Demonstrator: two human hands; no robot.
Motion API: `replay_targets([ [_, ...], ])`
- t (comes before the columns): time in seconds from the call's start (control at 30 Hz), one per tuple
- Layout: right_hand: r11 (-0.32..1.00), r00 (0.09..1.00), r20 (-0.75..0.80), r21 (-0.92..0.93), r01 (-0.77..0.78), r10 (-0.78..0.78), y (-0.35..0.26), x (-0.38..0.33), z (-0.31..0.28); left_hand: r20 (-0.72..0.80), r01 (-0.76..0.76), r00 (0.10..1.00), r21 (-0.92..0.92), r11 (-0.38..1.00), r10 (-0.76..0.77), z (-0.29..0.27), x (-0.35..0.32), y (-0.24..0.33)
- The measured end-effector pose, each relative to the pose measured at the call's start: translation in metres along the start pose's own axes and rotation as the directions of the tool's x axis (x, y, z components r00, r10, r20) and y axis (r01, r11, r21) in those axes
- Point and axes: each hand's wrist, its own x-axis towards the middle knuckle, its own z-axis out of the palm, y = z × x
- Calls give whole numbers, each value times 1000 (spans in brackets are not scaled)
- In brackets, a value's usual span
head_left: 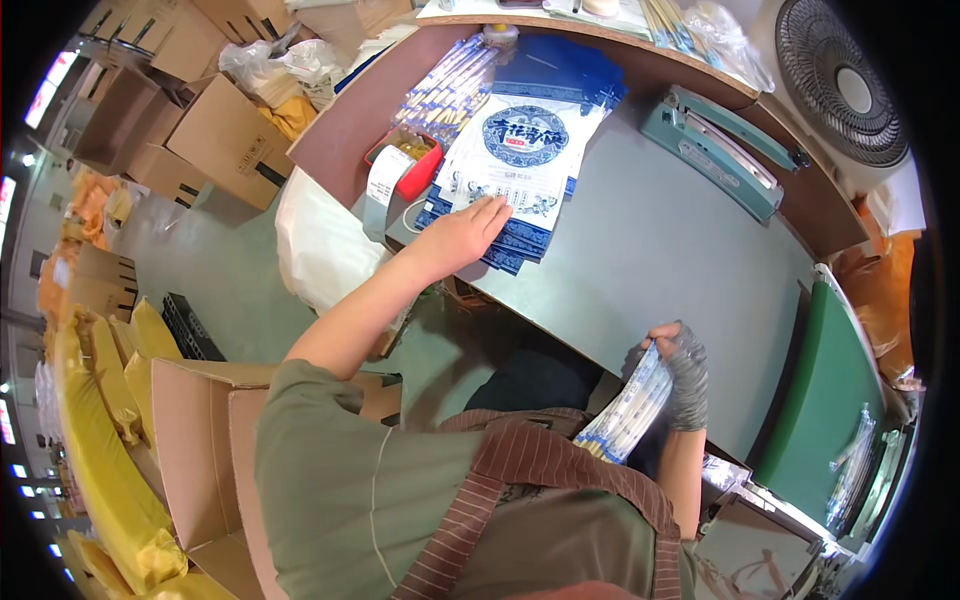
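Observation:
My left hand (462,238) lies with fingers outstretched on the lower edge of a stack of blue-and-white printed plastic bags (515,165). The bags lie overlapped at the left of the grey table, and the hand is not closed on any of them. My right hand (686,372), wrapped in grey tape or film, is closed around a bundle of wrapped chopsticks (632,405) near the table's front edge. The bundle slants down toward my apron. Behind the bags lies a pile of more wrapped chopsticks (450,85).
A red container (418,172) and a white paper roll (386,180) stand left of the bags. At the back right sits a green bag sealer (715,150), with a fan (850,85) behind it. A green board (825,385) borders the right. Cardboard boxes (225,140) stand left.

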Motion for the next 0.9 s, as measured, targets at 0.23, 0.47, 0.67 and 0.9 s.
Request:
replay_targets([
  [0.23,999,1000,-4,27,22,-22,-5,-4,-2,-3,81,997,-171,982,-82,-4,13,-6],
  [0.47,984,987,-57,-103,147,-153,3,-6,-10,199,428,904,-443,788,-380,-16,25,2],
  [0.67,988,988,27,-36,153,-152,-2,-13,-18,218,265,958,-414,871,-188,-29,33,-8],
  [0.9,982,988,-31,-115,148,-152,-3,-27,-25,-94,61,976,-746,663,-196,-18,105,61],
])
